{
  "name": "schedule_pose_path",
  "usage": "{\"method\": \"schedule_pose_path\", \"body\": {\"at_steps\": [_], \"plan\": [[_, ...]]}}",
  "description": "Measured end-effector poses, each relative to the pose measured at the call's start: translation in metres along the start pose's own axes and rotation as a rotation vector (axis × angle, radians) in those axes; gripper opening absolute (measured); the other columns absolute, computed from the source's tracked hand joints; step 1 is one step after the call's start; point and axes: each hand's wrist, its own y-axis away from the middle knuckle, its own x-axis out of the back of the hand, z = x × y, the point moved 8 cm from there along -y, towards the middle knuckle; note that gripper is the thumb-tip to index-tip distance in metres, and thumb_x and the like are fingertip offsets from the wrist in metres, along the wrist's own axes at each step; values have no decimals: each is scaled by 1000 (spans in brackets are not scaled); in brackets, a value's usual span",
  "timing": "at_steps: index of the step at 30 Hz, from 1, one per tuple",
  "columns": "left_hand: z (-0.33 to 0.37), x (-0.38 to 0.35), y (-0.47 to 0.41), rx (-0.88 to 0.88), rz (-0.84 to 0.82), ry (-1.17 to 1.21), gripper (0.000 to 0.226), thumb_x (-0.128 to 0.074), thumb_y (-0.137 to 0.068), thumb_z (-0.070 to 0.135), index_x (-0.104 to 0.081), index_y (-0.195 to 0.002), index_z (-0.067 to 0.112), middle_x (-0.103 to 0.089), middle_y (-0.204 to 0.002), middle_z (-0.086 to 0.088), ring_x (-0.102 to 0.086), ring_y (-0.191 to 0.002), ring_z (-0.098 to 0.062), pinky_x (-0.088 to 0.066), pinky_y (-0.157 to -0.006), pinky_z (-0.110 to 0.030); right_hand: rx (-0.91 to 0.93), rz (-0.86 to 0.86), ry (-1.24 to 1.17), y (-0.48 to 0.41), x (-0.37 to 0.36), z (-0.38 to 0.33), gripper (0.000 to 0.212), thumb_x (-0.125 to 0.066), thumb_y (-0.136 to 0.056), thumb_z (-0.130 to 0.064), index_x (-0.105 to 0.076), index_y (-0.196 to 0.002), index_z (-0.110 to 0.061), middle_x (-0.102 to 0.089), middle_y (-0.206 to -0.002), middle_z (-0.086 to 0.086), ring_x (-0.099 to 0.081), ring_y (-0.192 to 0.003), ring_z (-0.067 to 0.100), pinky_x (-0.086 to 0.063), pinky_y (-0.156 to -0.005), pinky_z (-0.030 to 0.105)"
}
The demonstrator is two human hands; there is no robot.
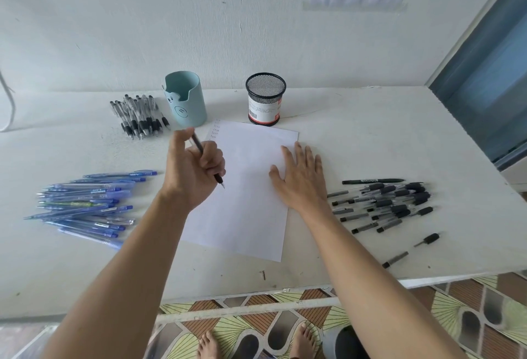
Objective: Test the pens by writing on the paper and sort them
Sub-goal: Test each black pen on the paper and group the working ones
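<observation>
Left hand: the left hand (pixel 194 170) has its fingers curled round a black pen (pixel 197 144), in a writing grip.
Pen: it slants, with the tip down over the left part of the paper (pixel 245 201); I cannot tell if the tip touches the sheet.
Right hand: the right hand (pixel 299 179) lies flat, fingers straight and spread, pressing on the right part of the paper and holding nothing.
Paper: it lies in the middle of the white table (pixel 370 136), with a few short written lines (pixel 216 130) at its far left corner.
Blue pens: a heap (pixel 85 204) on the table, left of the paper.
Black pens, left: a group (pixel 137 116) at the far left, just beside the light blue cup (pixel 185 99).
Black pens, right: a loose heap (pixel 390 201) right of the paper.
Mesh cup: the black mesh cup (pixel 265 99) stands upright just behind the paper.
</observation>
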Motion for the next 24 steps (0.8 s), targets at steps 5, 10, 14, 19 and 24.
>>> {"method": "schedule_pose_path", "body": {"at_steps": [5,10,14,19,24], "plan": [[18,28,6,-187,156,-152,40,-45,-103,40,-70,-104,9,-58,-73,-2,-37,-55,-10,-33,-56,-22,2,-39,18,0,-1,-2,70,-26,-99,-59,-9,-159,-28,3,-168,7,6,-154,26,7,-123,46],[13,75,16,-245,309,-311,64,-23,-105,57,-69,-115,13,-60,-88,-5,-58,-72,-18,-49,-67,-31,-3,-41,22,0,-2,-1,73,-27,-97,-62,-10,-159,-29,3,-168,6,7,-154,26,8,-123,47],[11,96,27,-277,418,-572,29,-59,-101,30,-61,-87,5,-68,-73,-2,-69,-64,-24,-58,-74,-47,-6,-32,23,0,-3,-1,73,-28,-97,-63,-11,-159,-29,2,-168,6,6,-154,27,7,-123,47],[20,101,46,-280,536,-845,21,-74,-80,3,-55,-69,5,-65,-65,-14,-55,-45,-19,-46,-47,-27,-9,-42,26,-1,-5,0,73,-26,-97,-63,-10,-159,-29,4,-168,6,8,-154,27,8,-123,48],[25,104,51,-316,628,-1008,25,-56,-54,14,-34,-58,2,-31,-56,-9,-28,-58,-20,-25,-53,-34,-9,-54,31,0,-6,0,72,-25,-97,-63,-8,-159,-30,6,-168,6,10,-153,27,9,-123,48]]}}
